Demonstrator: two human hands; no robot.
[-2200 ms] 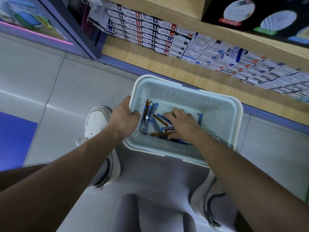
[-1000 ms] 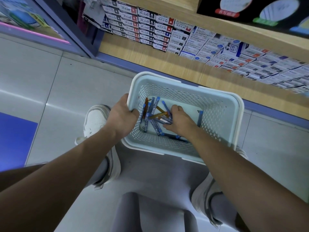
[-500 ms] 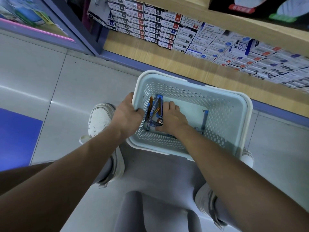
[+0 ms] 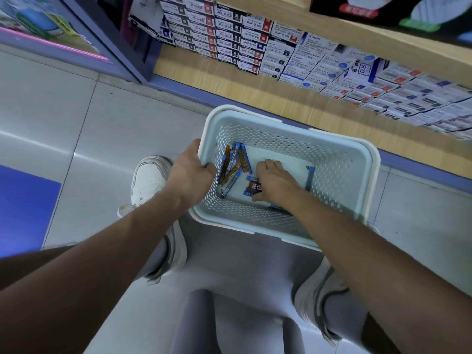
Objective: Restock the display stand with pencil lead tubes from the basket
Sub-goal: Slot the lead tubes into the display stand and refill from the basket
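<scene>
Plastic basket [image 4: 370, 159]: left hand [image 4: 189, 175] gripped its left rim; right hand [image 4: 275, 182] curled round a loose bunch of lead tubes [image 4: 253, 186]. Risk was some slipping out on lift.

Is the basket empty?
No, several pencil lead tubes lie on the bottom of the basket, where the right hand reaches in.
</scene>
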